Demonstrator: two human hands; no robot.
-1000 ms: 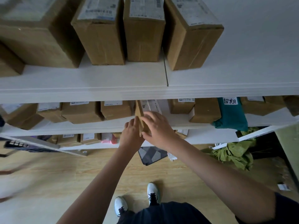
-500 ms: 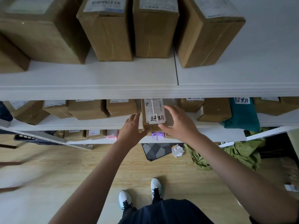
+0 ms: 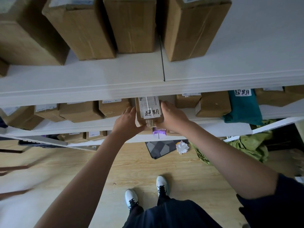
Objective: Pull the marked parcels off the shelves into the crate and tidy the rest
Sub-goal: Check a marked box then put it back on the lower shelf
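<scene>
Marked parcel [image 3: 148,112] on middle shelf [image 3: 205,127], between left hand [image 3: 127,123] and right hand [image 3: 172,119]. Boxes left of left hand; bag [image 3: 243,107] well right of right hand. Top shelf [image 3: 115,76] above both hands.

Bare forearms; dark navy short sleeve [image 3: 283,195]; dark trousers [image 3: 169,214]; white trainers [image 3: 131,197], black laces
</scene>
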